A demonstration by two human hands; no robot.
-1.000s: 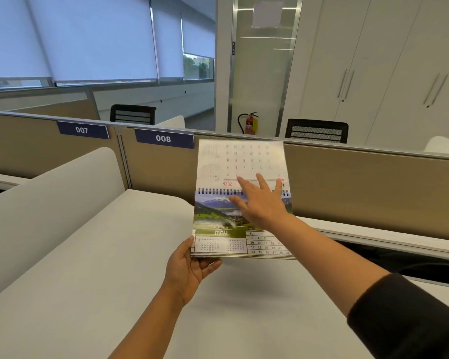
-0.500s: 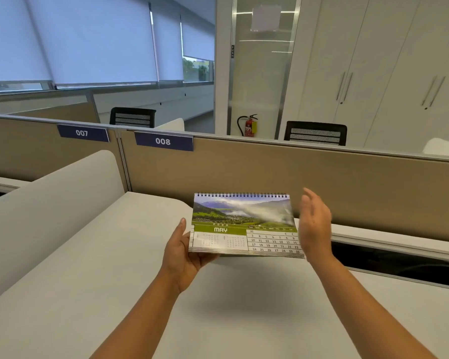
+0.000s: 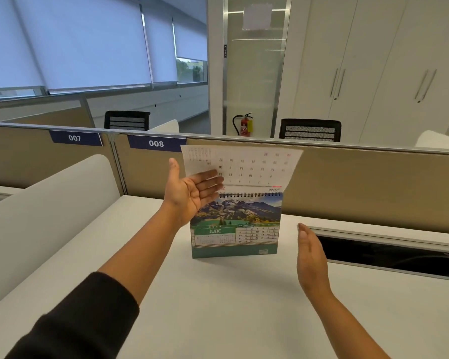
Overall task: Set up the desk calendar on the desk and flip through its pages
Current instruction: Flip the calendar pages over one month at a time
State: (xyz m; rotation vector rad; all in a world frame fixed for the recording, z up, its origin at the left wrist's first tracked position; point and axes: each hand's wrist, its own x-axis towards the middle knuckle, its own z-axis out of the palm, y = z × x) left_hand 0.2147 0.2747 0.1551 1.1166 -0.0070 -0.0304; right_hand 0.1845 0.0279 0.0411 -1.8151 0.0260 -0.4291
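Observation:
The spiral-bound desk calendar [image 3: 237,229] stands upright on the white desk [image 3: 218,307], showing a mountain photo and the JUNE grid. One loose page [image 3: 254,164] is raised above the spiral, its back side facing me. My left hand [image 3: 189,193] is palm-up at the calendar's upper left, with flat fingers touching that raised page's lower left corner. My right hand [image 3: 310,257] hovers open, edge-on, just right of the calendar and apart from it.
A tan partition [image 3: 360,187] with labels 007 and 008 runs behind the desk. A curved white side divider [image 3: 49,203] borders the left. A dark cable slot [image 3: 399,257] opens at the right. Black chairs stand beyond the partition.
The calendar went from my left hand, held above the desk showing MAY, to standing on the desk showing JUNE. My left hand rose to a lifted page; my right hand dropped lower.

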